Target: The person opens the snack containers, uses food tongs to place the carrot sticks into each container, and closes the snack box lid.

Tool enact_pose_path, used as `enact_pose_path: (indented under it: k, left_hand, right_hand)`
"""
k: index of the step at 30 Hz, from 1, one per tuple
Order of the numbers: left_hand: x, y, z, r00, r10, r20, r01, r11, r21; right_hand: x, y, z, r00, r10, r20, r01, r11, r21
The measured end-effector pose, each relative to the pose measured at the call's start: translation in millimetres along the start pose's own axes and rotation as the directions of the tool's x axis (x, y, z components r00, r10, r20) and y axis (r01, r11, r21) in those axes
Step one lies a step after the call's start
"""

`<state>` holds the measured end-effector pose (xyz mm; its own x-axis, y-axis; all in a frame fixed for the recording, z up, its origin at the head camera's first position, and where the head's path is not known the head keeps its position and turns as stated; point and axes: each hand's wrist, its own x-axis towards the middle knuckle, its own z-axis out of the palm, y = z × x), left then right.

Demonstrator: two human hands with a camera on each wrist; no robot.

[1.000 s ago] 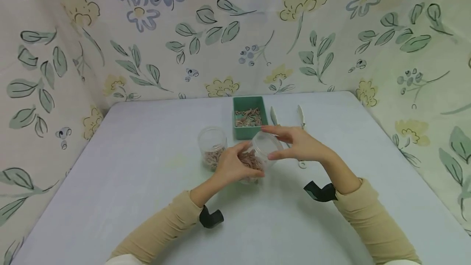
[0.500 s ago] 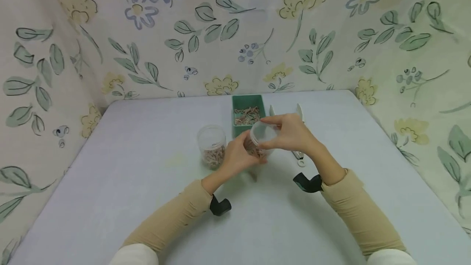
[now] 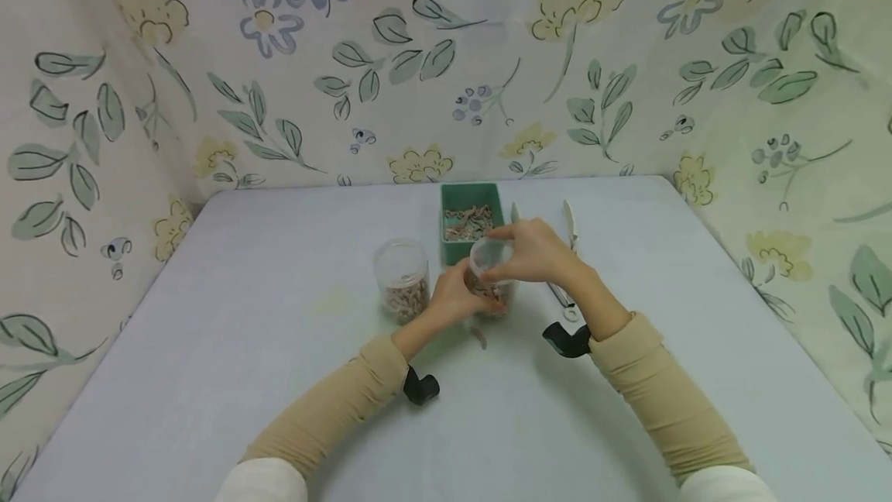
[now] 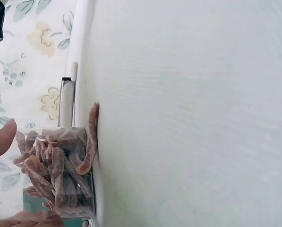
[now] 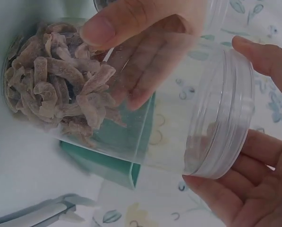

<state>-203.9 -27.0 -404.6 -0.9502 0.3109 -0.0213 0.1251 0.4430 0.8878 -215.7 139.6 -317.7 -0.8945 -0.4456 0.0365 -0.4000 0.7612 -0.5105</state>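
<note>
A clear plastic jar [image 5: 171,137] stands on the table, its lower half filled with brown dried strips [image 5: 55,85] that look like jerky. My left hand [image 3: 456,293] grips the jar's body from the left, thumb on the near side. The fingers and thumb of my right hand [image 3: 540,252] span the clear lid [image 5: 230,113] at the jar's top. One loose strip [image 4: 90,142] lies on the table right beside the jar's base. To the left of my left hand is a second clear jar [image 3: 403,300], also partly filled with strips.
A green bin [image 3: 451,252] with more strips stands behind the held jar. Tongs [image 3: 569,219] lie spread to the right, partly hidden by my right hand. The white table [image 3: 279,316] ends at a floral curtain [image 3: 418,122] behind and at both sides.
Both hands have moved the jar slightly back and to the right, and it now stands more upright. The right hand has come left with the lid. The loose strip now shows in front.
</note>
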Motion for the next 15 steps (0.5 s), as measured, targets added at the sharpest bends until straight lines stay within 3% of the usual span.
enact_pose_path:
  k: [4, 7, 9, 11, 13, 14, 15]
  left_hand:
    - [-1.0, -2.1, -0.7, 0.999, 0.044, 0.032, -0.045, 0.999, 0.006]
    - [-14.1, 0.5, -3.9, 0.997, 0.065, 0.044, -0.067, 0.995, 0.069]
    - [-30.6, 5.8, -7.6, 0.995, 0.081, 0.049, -0.087, 0.987, 0.134]
    - [-50.3, 12.7, -12.4, 0.989, 0.139, 0.054, -0.147, 0.966, 0.214]
    - [-68.9, 20.2, -18.3, 0.96, 0.278, 0.025, -0.273, 0.917, 0.292]
    - [-76.3, 23.3, -22.3, 0.929, 0.371, -0.002, -0.349, 0.877, 0.329]
    - [-82.0, 25.8, -27.1, 0.88, 0.474, -0.037, -0.428, 0.822, 0.375]
  right_hand:
    - [-2.2, 2, 0, 1.0, -0.014, 0.005, 0.014, 1.0, 0.023]
    - [-8.6, 8, -2, 0.999, -0.032, -0.02, 0.033, 0.998, 0.059]
    - [-15.5, 15, -6, 0.996, -0.017, -0.083, 0.024, 0.996, 0.087]
    - [-22.0, 26, -10, 0.979, 0.002, -0.205, 0.019, 0.995, 0.101]
    - [-27.7, 38, -15, 0.939, 0.025, -0.342, 0.013, 0.994, 0.109]
    - [-29.7, 44, -17, 0.914, 0.031, -0.404, 0.015, 0.994, 0.108]
    - [-31.4, 49, -19, 0.889, 0.036, -0.456, 0.016, 0.994, 0.11]
